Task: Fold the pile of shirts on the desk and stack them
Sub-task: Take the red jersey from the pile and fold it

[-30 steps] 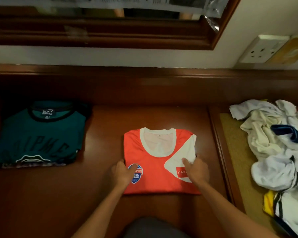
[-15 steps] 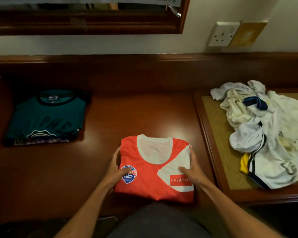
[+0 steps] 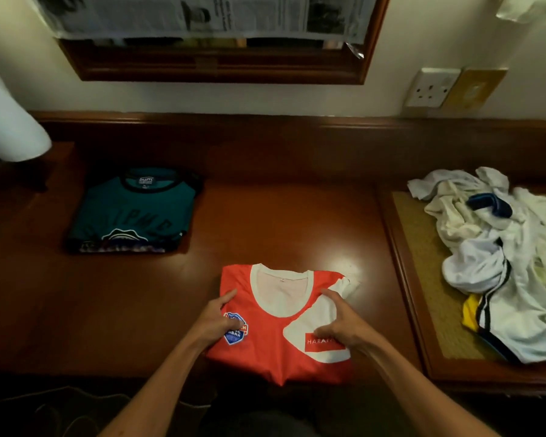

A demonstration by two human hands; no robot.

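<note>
A folded red shirt with a white collar lies at the desk's front edge, its lower hem over the edge. My left hand holds its left edge, thumb on top beside a blue badge. On the white panel at the shirt's right, my right hand presses with arched fingers. A folded teal shirt lies at the back left. The pile of unfolded white shirts sits at the right.
The brown wooden desk has a raised back ledge. A woven mat lies under the pile. A white lampshade stands far left. On the wall are a framed mirror and a socket.
The red shirt has slid toward me, and its hem now hangs over the desk's edge. My right hand moved from the shirt's right edge onto the white panel.
</note>
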